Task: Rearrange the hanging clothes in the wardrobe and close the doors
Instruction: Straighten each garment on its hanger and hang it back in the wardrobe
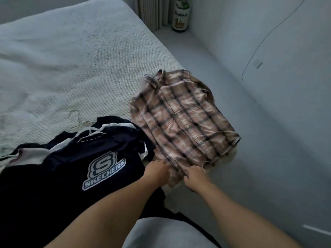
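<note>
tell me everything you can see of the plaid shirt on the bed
The plaid shirt is pink and cream with dark checks, of soft woven-looking cloth, with a collar and a buttoned front. It lies flat and folded, collar away from the person, at the bed's right edge beside a pile of dark clothes. The left hand and right hand pinch its near hem.

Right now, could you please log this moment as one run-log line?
left hand: grips plaid shirt hem | right hand: pinches hem | shirt: on bed | navy T-shirt: beside

Plaid shirt (182,115) soft matt woven cloth; bedspread (71,65) coarse ribbed weave; hangers (78,120) thin pale wire.
</note>
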